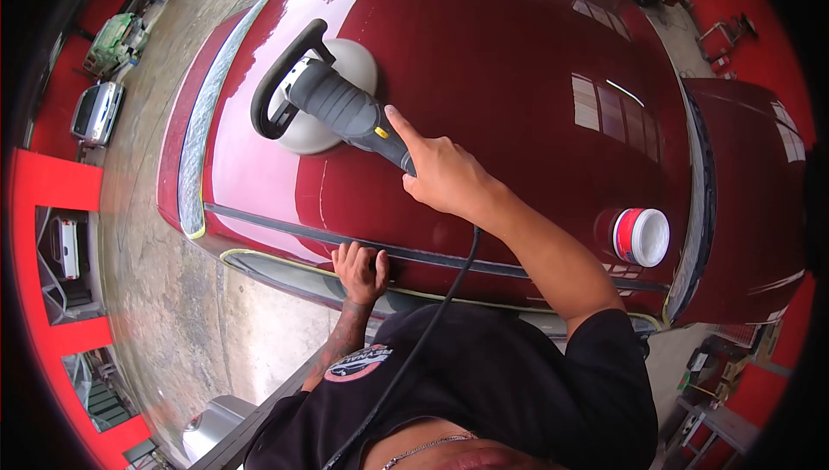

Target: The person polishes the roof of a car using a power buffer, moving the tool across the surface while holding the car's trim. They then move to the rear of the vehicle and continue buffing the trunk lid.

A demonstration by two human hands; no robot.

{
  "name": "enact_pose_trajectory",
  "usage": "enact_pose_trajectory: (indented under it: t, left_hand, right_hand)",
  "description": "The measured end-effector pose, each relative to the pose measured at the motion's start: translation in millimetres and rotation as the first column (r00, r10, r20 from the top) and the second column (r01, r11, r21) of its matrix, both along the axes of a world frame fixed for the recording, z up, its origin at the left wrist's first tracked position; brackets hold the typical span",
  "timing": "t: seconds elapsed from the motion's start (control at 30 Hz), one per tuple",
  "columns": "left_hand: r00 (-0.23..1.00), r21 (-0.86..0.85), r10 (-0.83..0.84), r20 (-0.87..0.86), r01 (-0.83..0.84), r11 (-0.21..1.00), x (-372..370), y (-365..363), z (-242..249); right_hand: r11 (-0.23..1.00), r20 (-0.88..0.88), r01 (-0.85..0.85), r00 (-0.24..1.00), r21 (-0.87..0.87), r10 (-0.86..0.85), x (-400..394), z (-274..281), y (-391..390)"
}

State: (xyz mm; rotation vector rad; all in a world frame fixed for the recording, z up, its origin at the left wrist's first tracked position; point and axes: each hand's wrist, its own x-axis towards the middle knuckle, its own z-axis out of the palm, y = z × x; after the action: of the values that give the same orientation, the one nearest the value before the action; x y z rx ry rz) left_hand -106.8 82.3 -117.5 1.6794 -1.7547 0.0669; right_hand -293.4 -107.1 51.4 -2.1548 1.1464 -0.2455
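My right hand (440, 168) is wrapped round the rear of a dark grey polisher (337, 100), its index finger stretched along the body near a yellow switch. The polisher has a black D-shaped front handle, and its round white pad (352, 69) lies against the glossy dark red car roof (484, 64). My left hand (361, 271) rests on the roof's near edge, over the black trim strip (432, 256), fingers bent and somewhat apart, with nothing in it. A white tub with a red label (642, 237) sits on the roof at the right.
The polisher's black cord (449, 297) runs over the roof edge and across my dark shirt. Masking film with yellowish tape (207, 125) borders the roof at the left. Several vehicles stand beyond, at the far left. A silver car mirror (216, 427) shows at the lower left.
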Motion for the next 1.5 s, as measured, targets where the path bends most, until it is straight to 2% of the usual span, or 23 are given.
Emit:
enact_pose_trajectory:
  t: [0.6, 0.7, 0.9, 1.0, 1.5]
  left_hand:
    - [0.999, 0.03, -0.024, -0.025, 0.024, 0.999, -1, 1, 5]
    - [1.0, 0.033, -0.021, -0.021, 0.022, 0.999, -1, 2, 5]
    - [1.0, 0.031, -0.019, -0.018, 0.019, 0.999, 0, 1, 7]
    - [1.0, 0.018, -0.025, -0.018, 0.025, 1.0, 1, 3, 4]
    - [0.999, -0.002, -0.029, -0.027, 0.029, 1.0, 3, 4, 1]
  right_hand:
    - [0.998, -0.031, 0.021, 0.999, 0.055, -0.019, 14, 9, -24]
    - [0.999, -0.011, 0.029, 0.999, -0.029, -0.03, 18, -4, -29]
    - [0.998, 0.007, 0.042, 0.999, -0.038, -0.041, 22, -1, -40]
    - [0.999, -0.025, 0.036, 0.999, 0.027, -0.035, 23, 7, -44]
    - [0.997, -0.023, 0.056, 0.998, 0.062, -0.055, 40, 5, -77]
